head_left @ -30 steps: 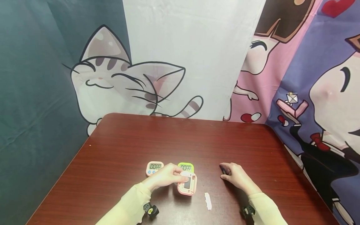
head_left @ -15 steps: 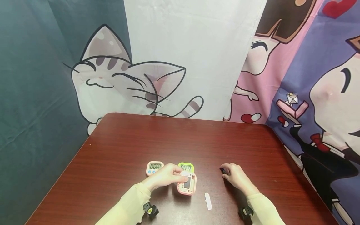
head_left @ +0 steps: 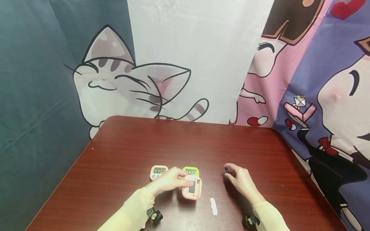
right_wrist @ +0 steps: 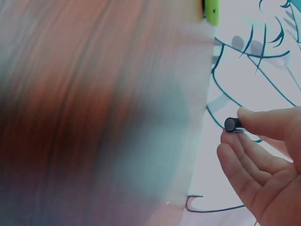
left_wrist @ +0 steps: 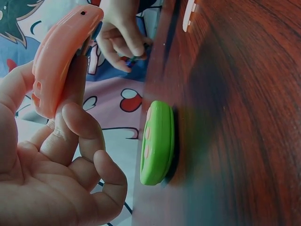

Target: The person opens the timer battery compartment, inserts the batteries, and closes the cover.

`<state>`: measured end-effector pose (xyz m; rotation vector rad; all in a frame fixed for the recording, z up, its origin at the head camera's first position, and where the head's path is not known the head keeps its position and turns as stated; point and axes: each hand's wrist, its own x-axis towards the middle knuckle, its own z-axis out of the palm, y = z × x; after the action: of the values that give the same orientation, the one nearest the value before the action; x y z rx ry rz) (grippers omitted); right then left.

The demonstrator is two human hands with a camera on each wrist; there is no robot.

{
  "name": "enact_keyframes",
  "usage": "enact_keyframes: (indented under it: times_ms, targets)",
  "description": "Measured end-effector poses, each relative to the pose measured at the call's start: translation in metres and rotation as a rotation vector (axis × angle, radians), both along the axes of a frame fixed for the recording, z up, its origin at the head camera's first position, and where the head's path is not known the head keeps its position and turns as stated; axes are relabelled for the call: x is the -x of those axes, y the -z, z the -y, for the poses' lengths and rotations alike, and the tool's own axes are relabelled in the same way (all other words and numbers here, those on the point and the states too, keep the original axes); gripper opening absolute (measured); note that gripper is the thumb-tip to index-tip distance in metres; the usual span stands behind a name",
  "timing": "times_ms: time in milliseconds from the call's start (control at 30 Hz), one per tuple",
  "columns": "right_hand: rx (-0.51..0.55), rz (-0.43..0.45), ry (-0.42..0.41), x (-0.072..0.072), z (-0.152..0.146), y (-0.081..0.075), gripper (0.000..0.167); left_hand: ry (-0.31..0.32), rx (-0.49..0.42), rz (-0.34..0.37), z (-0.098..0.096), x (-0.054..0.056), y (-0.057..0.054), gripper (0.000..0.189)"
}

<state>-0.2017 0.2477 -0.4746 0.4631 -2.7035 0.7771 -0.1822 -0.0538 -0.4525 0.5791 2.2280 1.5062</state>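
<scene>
My left hand (head_left: 170,180) grips a pink digital timer (head_left: 197,191) by its edge, thumb on the back. The timer's back faces up, with its narrow battery slot uncovered. In the left wrist view the timer's pink shell (left_wrist: 59,61) appears side-on. To the right, my right hand (head_left: 242,182) pinches a small dark-blue battery (head_left: 226,170) between thumb and fingertips, above the table. One round dark end of the battery (right_wrist: 230,124) shows in the right wrist view. A white battery cover (head_left: 213,206) lies on the table between the hands.
Behind the held timer, a green timer (head_left: 191,170) lies on the table, partly hidden. A peach timer (head_left: 158,172) with blue buttons lies left of it, partly covered by my left hand. The brown table (head_left: 185,141) reaches back to a printed curtain (head_left: 202,48).
My right hand has shifted slightly left and its fingertips have risen, turning the battery so more of it shows. My left hand and the pink timer stay nearly still.
</scene>
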Motion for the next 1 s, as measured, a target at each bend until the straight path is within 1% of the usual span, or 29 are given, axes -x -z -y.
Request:
enact_keyframes:
  times_ms: [133,267,367,633,767,867,1000]
  targets:
    - [0.077,-0.048,-0.011,-0.005,0.007,-0.006,0.030,-0.005,0.009,-0.002,0.000,0.000,0.000,0.020]
    - [0.168,-0.051,-0.036,-0.010,0.015,-0.014,0.028,-0.010,0.012,-0.002,-0.001,-0.001,0.000,0.020]
    - [0.218,-0.057,-0.068,-0.015,0.022,-0.019,0.027,-0.011,0.012,-0.005,-0.001,-0.001,0.000,0.020]
    - [0.320,-0.085,-0.155,-0.031,0.044,-0.028,0.031,-0.009,-0.010,0.010,-0.001,-0.002,-0.002,0.021]
    - [0.348,-0.156,-0.194,-0.037,0.053,-0.030,0.032,-0.012,-0.026,0.021,-0.002,-0.003,-0.002,0.020]
    - [0.348,-0.215,-0.228,-0.041,0.059,-0.030,0.032,-0.015,-0.027,0.018,-0.002,-0.003,-0.002,0.019]
    - [0.345,-0.277,-0.296,-0.049,0.067,-0.031,0.032,-0.017,-0.026,0.013,-0.002,-0.004,-0.001,0.018]
